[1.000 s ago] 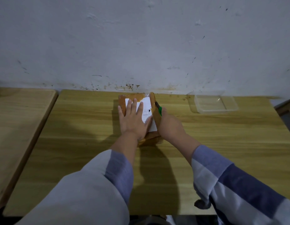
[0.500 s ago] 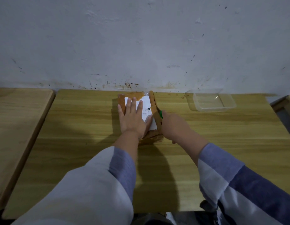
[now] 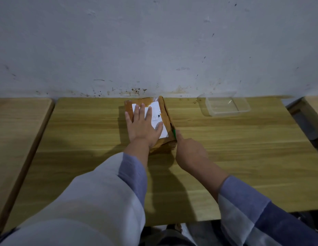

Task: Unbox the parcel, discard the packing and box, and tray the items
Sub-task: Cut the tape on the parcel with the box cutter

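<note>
A brown cardboard parcel with a white label lies at the far middle of the wooden table, near the wall. My left hand lies flat on its top with fingers spread, pressing it down. My right hand is closed around a green-handled cutter, whose tip touches the parcel's right side near its front corner. A clear plastic tray stands empty at the far right of the table.
A white stained wall rises directly behind the table. A second wooden table adjoins on the left with a narrow gap. Another wooden surface shows at the far right edge.
My right hand has drawn the cutter back along the parcel's right side, from near the far end toward the front corner. My left hand has stayed flat on top.
</note>
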The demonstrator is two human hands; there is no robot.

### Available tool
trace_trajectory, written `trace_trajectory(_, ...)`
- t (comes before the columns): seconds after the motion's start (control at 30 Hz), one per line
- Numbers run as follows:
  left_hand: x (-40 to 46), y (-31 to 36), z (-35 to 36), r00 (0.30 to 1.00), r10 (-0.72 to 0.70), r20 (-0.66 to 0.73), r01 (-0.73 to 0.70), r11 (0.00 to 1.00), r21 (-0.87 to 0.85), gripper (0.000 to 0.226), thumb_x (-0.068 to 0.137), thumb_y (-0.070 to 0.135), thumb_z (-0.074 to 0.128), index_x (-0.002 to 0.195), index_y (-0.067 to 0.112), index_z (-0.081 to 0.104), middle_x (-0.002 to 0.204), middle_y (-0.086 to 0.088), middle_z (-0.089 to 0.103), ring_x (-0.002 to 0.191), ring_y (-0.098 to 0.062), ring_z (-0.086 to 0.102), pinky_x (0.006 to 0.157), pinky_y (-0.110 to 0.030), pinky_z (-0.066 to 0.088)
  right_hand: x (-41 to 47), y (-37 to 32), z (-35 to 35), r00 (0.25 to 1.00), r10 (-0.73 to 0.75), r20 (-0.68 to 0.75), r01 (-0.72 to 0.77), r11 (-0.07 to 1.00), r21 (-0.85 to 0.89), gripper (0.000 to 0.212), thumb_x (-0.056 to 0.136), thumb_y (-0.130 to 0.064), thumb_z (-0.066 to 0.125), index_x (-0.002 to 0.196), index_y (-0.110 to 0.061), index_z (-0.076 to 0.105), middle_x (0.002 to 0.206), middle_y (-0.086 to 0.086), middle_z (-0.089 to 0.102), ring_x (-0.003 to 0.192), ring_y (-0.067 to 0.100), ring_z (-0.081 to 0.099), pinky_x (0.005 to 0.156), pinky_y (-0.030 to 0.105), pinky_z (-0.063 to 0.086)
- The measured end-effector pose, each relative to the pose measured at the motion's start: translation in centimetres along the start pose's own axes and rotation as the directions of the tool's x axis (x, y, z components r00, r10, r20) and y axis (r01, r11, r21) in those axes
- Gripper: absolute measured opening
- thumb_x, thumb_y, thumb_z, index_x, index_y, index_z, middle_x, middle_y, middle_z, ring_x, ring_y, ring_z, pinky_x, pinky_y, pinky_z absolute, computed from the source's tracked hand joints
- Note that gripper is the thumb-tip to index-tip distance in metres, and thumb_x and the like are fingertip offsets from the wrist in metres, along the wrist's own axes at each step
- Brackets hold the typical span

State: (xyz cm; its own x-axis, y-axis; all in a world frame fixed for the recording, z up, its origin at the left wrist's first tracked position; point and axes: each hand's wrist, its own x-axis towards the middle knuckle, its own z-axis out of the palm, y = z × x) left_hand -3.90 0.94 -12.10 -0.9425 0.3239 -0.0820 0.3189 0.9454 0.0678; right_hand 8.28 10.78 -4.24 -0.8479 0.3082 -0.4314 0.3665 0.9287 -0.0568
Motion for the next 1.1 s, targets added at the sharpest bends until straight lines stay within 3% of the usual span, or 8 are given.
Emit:
trace_trajectory(0.1, 0.0, 0.0, -0.1, 1.000, 0.007, 0.009, -0.007, 1.000, -0.007, 0.074, 0.090, 0.066, 0.010, 0.153, 0.027, 0.001, 0.161, -0.004, -0.009, 0.147, -0.023, -0.016, 0.116, -0.055, -0.009, -0.9, 0.4, 0.4, 1.000, 0.009, -0.010, -0.008, 0.999, 0.038, 0.073, 0.093, -0.005, 0.039, 0.152, -0.020, 0.000, 0.117, 0.015, 0.060, 0.104, 0.030, 0.060, 0.071, 0.033, 0.041)
trace_trajectory(0.23, -0.1, 0.0, -0.1, 1.000, 0.017, 0.011, -0.016, 1.000, -0.009, 0.074, 0.091, 0.067, 0.011, 0.153, 0.027, 0.001, 0.161, -0.004, -0.009, 0.147, -0.024, -0.017, 0.116, -0.055, -0.010, -1.6, 1.8, 0.7, 0.979, 0.082, -0.189, -0.015, 0.943, 0.334, 0.056, 0.096, -0.019, 0.037, 0.148, -0.030, 0.018, 0.101, 0.011, 0.067, 0.086, 0.028, 0.064, 0.072, 0.039, 0.054)
trace_trajectory(0.3, -0.1, 0.0, -0.2, 1.000, 0.024, 0.009, -0.024, 1.000, -0.014, 0.074, 0.091, 0.066, 0.011, 0.153, 0.026, 0.002, 0.161, -0.004, -0.009, 0.147, -0.024, -0.016, 0.115, -0.055, -0.010, -1.4, 2.4, 0.8, 0.962, 0.122, -0.245, 0.003, 0.891, 0.453, 0.053, 0.097, -0.026, 0.039, 0.146, -0.032, 0.020, 0.102, 0.012, 0.068, 0.082, 0.029, 0.065, 0.069, 0.039, 0.056)
trace_trajectory(0.5, -1.4, 0.3, -0.1, 1.000, -0.013, 0.013, 0.014, 0.999, -0.037, 0.073, 0.092, 0.065, 0.009, 0.153, 0.026, 0.001, 0.161, -0.004, -0.010, 0.147, -0.023, -0.017, 0.115, -0.054, -0.012, 1.2, 1.3, 2.6, 0.967, 0.231, -0.110, -0.081, 0.685, 0.724, 0.056, 0.096, -0.033, 0.047, 0.146, -0.033, 0.023, 0.124, 0.014, 0.059, 0.092, 0.032, 0.064, 0.076, 0.049, 0.058)
trace_trajectory(0.7, -3.0, 0.3, -0.5, 0.998, 0.001, 0.067, 0.002, 0.999, -0.042, 0.074, 0.092, 0.065, 0.010, 0.152, 0.024, -0.004, 0.160, -0.005, -0.014, 0.146, -0.023, -0.020, 0.111, -0.055, -0.018, 3.4, 1.4, 3.5, 0.956, 0.276, -0.099, -0.114, 0.660, 0.743, 0.060, 0.094, -0.027, 0.052, 0.147, -0.033, 0.023, 0.131, 0.012, 0.057, 0.109, 0.032, 0.059, 0.085, 0.039, 0.052)
trace_trajectory(0.83, -3.6, 0.1, -0.6, 0.982, 0.166, 0.092, -0.167, 0.986, 0.009, 0.074, 0.093, 0.064, 0.008, 0.153, 0.023, -0.005, 0.160, -0.002, -0.014, 0.147, -0.019, -0.017, 0.112, -0.056, -0.017, 5.6, 2.6, 2.3, 0.957, 0.257, -0.132, -0.089, 0.697, 0.712, 0.061, 0.094, -0.025, 0.052, 0.148, -0.031, 0.023, 0.130, 0.014, 0.057, 0.111, 0.034, 0.059, 0.083, 0.037, 0.049)
trace_trajectory(0.97, -3.3, 0.6, -0.9, 0.920, 0.377, 0.105, -0.379, 0.925, 0.002, 0.069, 0.093, 0.063, 0.009, 0.152, 0.030, -0.004, 0.161, 0.002, -0.011, 0.147, -0.016, -0.014, 0.116, -0.055, -0.011, 8.3, 3.8, 0.7, 0.959, 0.215, -0.183, -0.028, 0.718, 0.696, 0.062, 0.094, -0.027, 0.053, 0.148, -0.031, 0.022, 0.133, 0.013, 0.057, 0.115, 0.035, 0.057, 0.088, 0.037, 0.048)
trace_trajectory(1.1, -2.8, 1.3, -0.7, 0.913, 0.398, 0.094, -0.398, 0.917, -0.019, 0.070, 0.092, 0.066, 0.012, 0.152, 0.033, -0.002, 0.161, 0.006, -0.009, 0.148, -0.014, -0.012, 0.116, -0.057, -0.008, 9.0, 4.7, 0.1, 0.972, 0.172, -0.162, 0.004, 0.674, 0.739, 0.061, 0.096, -0.026, 0.051, 0.148, -0.028, 0.021, 0.140, 0.011, 0.052, 0.116, 0.033, 0.056, 0.090, 0.040, 0.047)
